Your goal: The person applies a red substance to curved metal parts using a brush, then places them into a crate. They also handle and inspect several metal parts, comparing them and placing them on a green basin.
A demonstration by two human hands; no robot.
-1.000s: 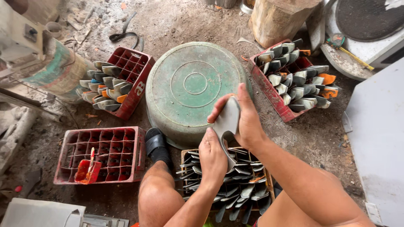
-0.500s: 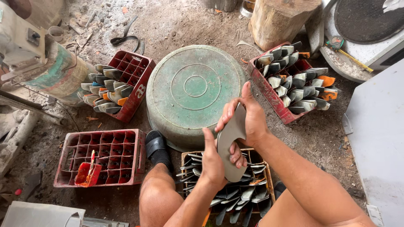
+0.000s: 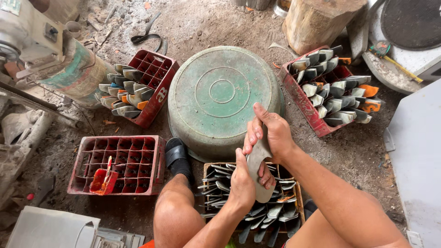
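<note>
Both hands hold one grey metal blade (image 3: 258, 172) upright-ish, just above a wooden crate (image 3: 297, 190) of similar blades between the person's knees. Right hand (image 3: 271, 134) is wrapped round the blade's upper end, fingers closed on it; left hand (image 3: 242, 180) grips the lower part from the left w/ fingers curled behind it. Hands sit close together, one above the other, both clamped on the blade. Blade's rounded lower tip shows below the left hand, over the crate.

In front of the hands: big green basin (image 3: 223, 96), upside down on the dirt floor. Right of it, a red crate (image 3: 305, 103) tipped on edge, packed w/ grey blades, a few orange-handled. Left of basin, another red crate (image 3: 154, 78), also tilted, blades sticking out its left side. Nearer left, a third red crate (image 3: 117, 164) lies flat, compartments mostly bare except a small red-orange container (image 3: 102, 180) in the lower-left corner. Black sandal (image 3: 177, 156) on the person's foot touches the basin's rim. Wooden stump (image 3: 321, 20) at top, behind the right crate.
</note>
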